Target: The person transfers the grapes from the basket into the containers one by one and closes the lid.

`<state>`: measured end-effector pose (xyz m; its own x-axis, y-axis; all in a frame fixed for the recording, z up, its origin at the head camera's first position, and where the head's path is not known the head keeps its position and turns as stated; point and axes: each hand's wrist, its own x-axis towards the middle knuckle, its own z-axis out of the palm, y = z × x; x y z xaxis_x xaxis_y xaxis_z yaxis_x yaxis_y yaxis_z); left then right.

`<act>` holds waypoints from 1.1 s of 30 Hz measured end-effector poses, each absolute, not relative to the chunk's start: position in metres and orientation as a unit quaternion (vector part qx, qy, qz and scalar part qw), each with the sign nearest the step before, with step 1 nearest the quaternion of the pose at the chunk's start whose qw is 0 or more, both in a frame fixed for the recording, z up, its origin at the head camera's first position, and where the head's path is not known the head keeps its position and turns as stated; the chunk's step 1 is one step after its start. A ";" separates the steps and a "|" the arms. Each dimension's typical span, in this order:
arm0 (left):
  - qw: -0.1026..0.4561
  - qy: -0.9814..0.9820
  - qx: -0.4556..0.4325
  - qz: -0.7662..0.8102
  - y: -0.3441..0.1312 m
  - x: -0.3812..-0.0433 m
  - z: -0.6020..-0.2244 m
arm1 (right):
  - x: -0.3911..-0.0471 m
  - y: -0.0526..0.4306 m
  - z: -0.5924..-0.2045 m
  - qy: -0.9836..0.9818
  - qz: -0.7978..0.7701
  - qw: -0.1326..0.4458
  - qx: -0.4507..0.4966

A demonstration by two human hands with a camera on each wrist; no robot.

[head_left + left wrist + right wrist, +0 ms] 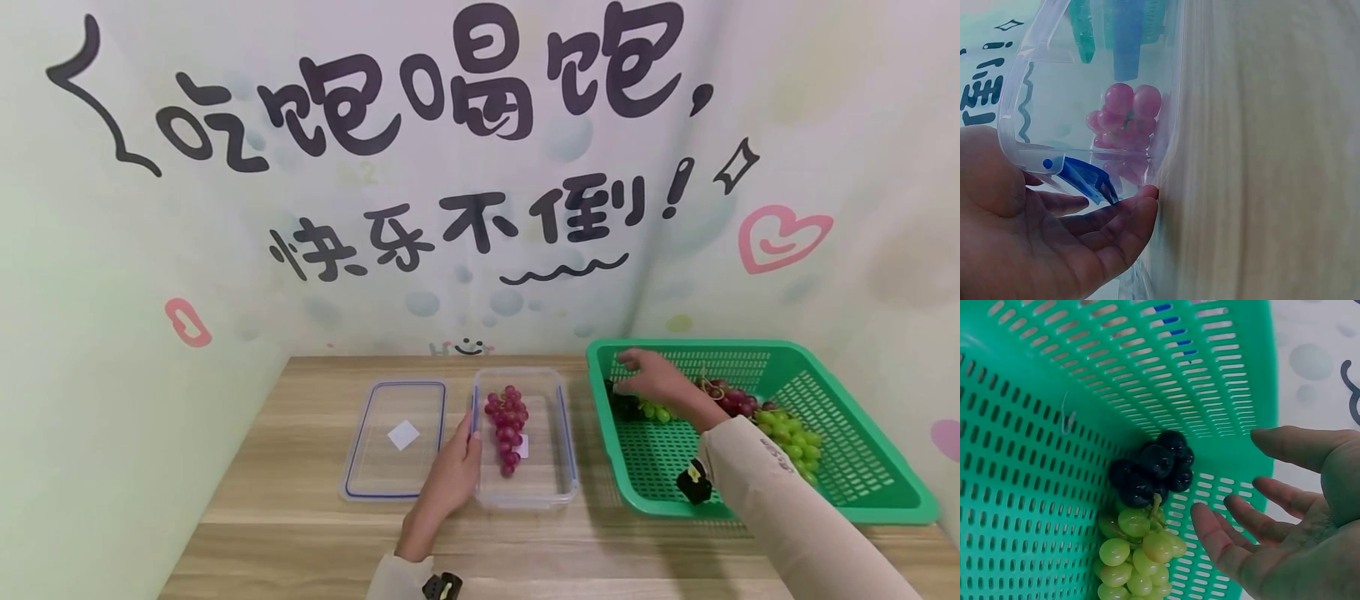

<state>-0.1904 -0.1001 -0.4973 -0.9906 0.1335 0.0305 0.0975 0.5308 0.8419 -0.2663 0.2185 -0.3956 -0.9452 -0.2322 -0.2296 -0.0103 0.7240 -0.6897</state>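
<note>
My left hand (455, 468) rests against the left side of a clear plastic food container (551, 479), its fingertips (1145, 199) beside the blue-edged latch (1088, 178). Inside the container lies a bunch of red grapes (507, 423). Over the left part of a green basket (903, 492) hovers my right hand (660, 383), fingers spread and holding nothing. Closest to it are a bunch of black grapes (1154, 465) and a bunch of green grapes (1141, 556) in the basket's corner. The right hand partly covers these bunches in the head view.
A clear lid (367, 433) with a blue seal lies left of the container on the wooden table (300, 533). Farther right in the basket are more dark red grapes (731, 396) and green grapes (791, 437). A printed wall hanging (420, 308) stands behind the table.
</note>
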 end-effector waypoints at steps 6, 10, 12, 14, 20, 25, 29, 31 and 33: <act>0.006 0.877 0.068 0.476 -0.100 -0.191 -0.498 | -0.270 0.219 -0.400 0.914 -0.365 0.160 -0.069; 0.001 0.877 0.069 0.475 -0.099 -0.190 -0.498 | -0.271 0.220 -0.404 0.914 -0.362 0.166 -0.074; 0.001 0.877 0.068 0.476 -0.099 -0.190 -0.498 | -0.272 0.220 -0.405 0.914 -0.360 0.168 -0.076; 0.000 0.878 0.069 0.474 -0.099 -0.190 -0.498 | -0.272 0.220 -0.406 0.915 -0.358 0.170 -0.078; 0.006 0.877 0.072 0.476 -0.099 -0.190 -0.497 | -0.273 0.220 -0.409 0.915 -0.353 0.177 -0.082; 0.018 0.874 0.069 0.480 -0.099 -0.191 -0.495 | -0.275 0.221 -0.412 0.915 -0.352 0.181 -0.080; 0.024 0.872 0.065 0.484 -0.099 -0.191 -0.496 | -0.276 0.221 -0.414 0.915 -0.350 0.187 -0.073; 0.024 0.872 0.065 0.484 -0.099 -0.191 -0.496 | -0.276 0.220 -0.415 0.914 -0.350 0.191 -0.070; 0.025 0.873 0.064 0.484 -0.099 -0.191 -0.497 | -0.277 0.220 -0.416 0.915 -0.348 0.195 -0.068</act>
<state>-0.1912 -0.0990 -0.4966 -0.9905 0.1363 0.0190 0.0883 0.5239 0.8472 -0.2774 0.2200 -0.4158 -0.9149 -0.2595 -0.3093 0.0116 0.7490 -0.6625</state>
